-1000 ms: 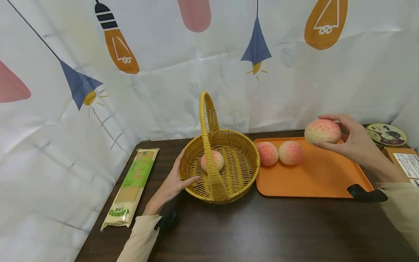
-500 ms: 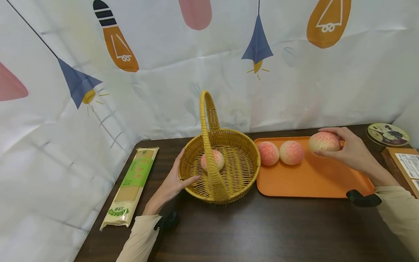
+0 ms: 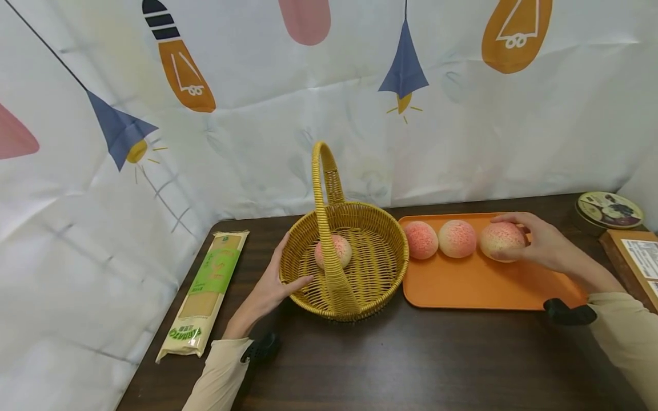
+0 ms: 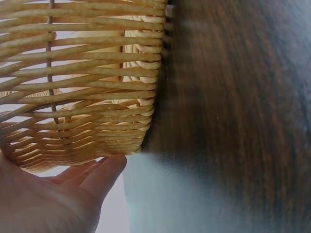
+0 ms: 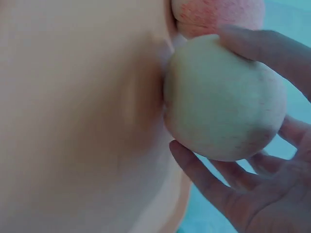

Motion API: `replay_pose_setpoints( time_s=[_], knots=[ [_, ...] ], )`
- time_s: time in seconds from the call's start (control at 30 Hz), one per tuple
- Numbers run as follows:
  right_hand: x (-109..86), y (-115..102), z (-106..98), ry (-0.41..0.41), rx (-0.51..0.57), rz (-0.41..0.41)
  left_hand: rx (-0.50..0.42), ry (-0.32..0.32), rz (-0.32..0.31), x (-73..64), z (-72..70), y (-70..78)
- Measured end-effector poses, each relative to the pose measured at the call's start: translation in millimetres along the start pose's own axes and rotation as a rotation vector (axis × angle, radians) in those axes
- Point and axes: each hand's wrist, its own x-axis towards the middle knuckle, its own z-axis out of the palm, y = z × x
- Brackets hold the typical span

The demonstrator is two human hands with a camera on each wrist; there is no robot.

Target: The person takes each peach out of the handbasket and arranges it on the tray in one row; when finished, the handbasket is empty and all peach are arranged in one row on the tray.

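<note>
My left hand (image 3: 266, 295) holds the near-left side of a yellow wicker basket (image 3: 354, 313), thumb over the rim and fingers along the outer wall. A pink-and-cream peach (image 3: 342, 251) lies inside, partly behind the tall handle. My right hand (image 3: 546, 244) grips another peach (image 3: 498, 240) from its right side; in the right wrist view this peach (image 5: 223, 102) sits between thumb and fingers, against the tray surface. To its left on the orange tray (image 3: 478, 290) are a second peach (image 3: 457, 238) and a third peach (image 3: 421, 240), in a row.
A long packet of noodles (image 3: 205, 291) lies left of the basket on the dark wooden table (image 3: 390, 359). At the far right are a round tin (image 3: 609, 209) and a brown box (image 3: 637, 257) with a white label. A patterned white cloth (image 3: 288, 131) hangs behind.
My right hand has lowered its peach from above the tray down onto it, beside the other two, moving slightly left at the end. The left hand and basket have stayed put.
</note>
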Motion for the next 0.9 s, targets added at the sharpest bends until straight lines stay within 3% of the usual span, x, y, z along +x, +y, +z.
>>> replay_pose_setpoints(
  time_s=[0.2, 0.5, 0.7, 0.9],
  knots=[
    [-5.7, 0.3, -3.0, -0.018, -0.064, -0.057, 0.018, -0.008, -0.017, -0.8, -1.1, 2.1],
    [-4.1, 2.0, 0.1, 0.051, -0.037, 0.018, 0.013, -0.008, -0.014, 1.9, 1.2, -0.1],
    [-1.5, -2.3, 4.5, 0.079, -0.015, -0.043, 0.029, -0.004, -0.023, -1.5, -0.3, -0.2],
    [0.5, -26.0, -4.9, 0.091, 0.0, -0.136, 0.028, -0.005, -0.016, -0.4, -0.4, -0.2]
  ],
)
